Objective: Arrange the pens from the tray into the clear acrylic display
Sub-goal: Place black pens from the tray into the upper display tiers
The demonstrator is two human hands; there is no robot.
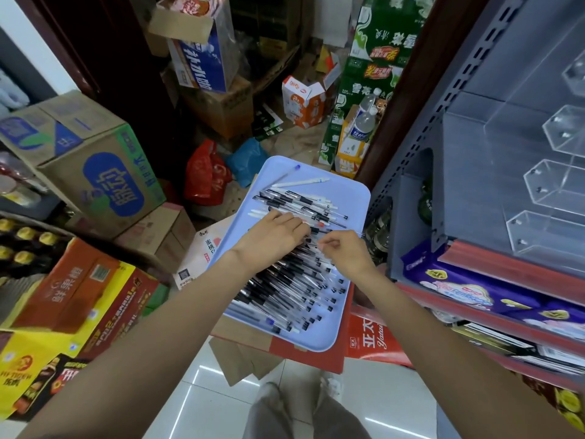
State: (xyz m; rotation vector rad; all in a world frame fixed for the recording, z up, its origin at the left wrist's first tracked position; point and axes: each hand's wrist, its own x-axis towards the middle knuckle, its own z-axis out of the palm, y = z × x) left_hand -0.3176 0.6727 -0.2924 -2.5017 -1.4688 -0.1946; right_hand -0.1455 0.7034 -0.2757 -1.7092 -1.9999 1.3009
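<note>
**A:** Why's the tray (354, 198) parked on boxes right beside the shelf?

**B:** Short reach, I'd guess: the display (538, 191) sits just right of it, its pockets looking empty. The pens (294, 280) are still heaped in the tray.

**A:** And the hands?

**B:** Left hand (272, 239) lies on the heap, fingers fairly straight, probably steadying it. Right hand (343, 250) has fingers curled, seemingly pinching one pen, though it's blurry.

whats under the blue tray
The tray sits on a red carton, with brown cardboard flaps sticking out below. What lies under its middle is covered by the tray itself.
</note>
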